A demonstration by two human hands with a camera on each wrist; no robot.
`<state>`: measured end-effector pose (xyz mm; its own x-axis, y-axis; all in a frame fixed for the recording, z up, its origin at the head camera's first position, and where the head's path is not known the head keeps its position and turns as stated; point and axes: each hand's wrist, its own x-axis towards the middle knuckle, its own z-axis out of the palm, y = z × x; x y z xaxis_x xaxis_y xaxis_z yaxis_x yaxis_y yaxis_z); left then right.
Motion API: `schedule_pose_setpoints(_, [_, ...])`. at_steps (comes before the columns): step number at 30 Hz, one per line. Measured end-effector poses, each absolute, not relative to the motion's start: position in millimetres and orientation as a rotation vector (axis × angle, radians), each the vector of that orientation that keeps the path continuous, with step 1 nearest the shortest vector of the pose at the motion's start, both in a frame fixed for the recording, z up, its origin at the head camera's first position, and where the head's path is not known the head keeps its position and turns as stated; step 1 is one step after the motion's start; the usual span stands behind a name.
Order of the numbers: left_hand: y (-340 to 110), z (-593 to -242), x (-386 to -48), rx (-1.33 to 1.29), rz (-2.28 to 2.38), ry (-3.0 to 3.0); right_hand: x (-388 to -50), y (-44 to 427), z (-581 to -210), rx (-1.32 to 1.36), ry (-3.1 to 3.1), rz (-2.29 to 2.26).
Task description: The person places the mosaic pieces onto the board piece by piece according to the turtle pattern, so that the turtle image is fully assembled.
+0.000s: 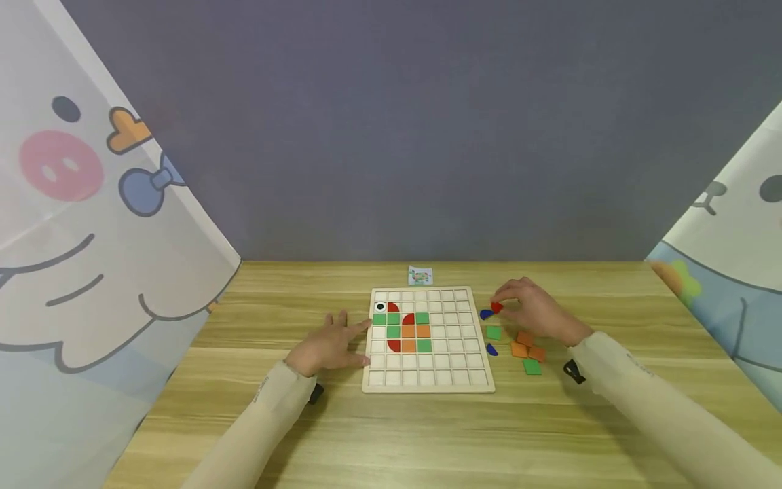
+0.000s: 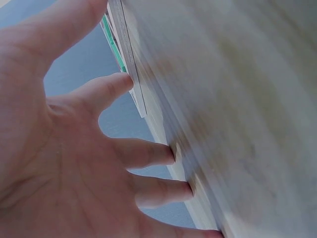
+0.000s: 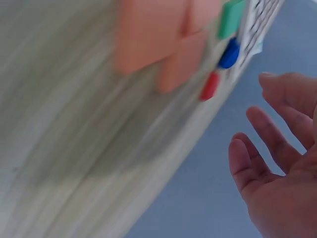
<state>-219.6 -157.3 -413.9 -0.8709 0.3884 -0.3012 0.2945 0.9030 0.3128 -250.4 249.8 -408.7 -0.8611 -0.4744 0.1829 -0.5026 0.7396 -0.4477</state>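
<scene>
A white grid board [image 1: 452, 377] lies on the table with red, green and orange tiles in its left cells and a round eye piece [image 1: 380, 307] near its upper left. My left hand [image 1: 330, 345] has its fingers spread, with the index fingertip and thumb at the board's left edge. In the left wrist view the other fingertips of this hand [image 2: 74, 144] touch the table. My right hand [image 1: 537, 312] is over the table right of the board, close to a red piece [image 1: 497, 308]. The right wrist view shows this hand [image 3: 282, 163] with loosely bent fingers, apart from the red piece [image 3: 210, 86].
Beside the board's right edge lie blue pieces [image 1: 491, 349] and a green tile [image 1: 493, 333]. Farther right are several orange tiles [image 1: 519, 350] and another green tile [image 1: 531, 367]. A small picture card [image 1: 420, 275] lies behind the board, before a grey wall [image 1: 427, 136].
</scene>
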Motion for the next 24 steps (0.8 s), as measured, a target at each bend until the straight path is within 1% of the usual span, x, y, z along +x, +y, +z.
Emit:
schedule_pose_setpoints(11, [-157.8,-414.2,-220.3,0.516,0.364,2.716,-264.6,261.2,-425.1,0.801,-3.008,0.794])
schedule_pose_setpoints(19, [-157.9,-416.6,-220.5,0.513,0.366,2.72,-266.1,256.2,-426.8,0.813,-3.023,0.812])
schedule_pose_setpoints(24, [-158.2,-416.6,-221.4,0.511,0.357,2.716,-266.3,252.7,-426.3,0.875,-2.966,0.787])
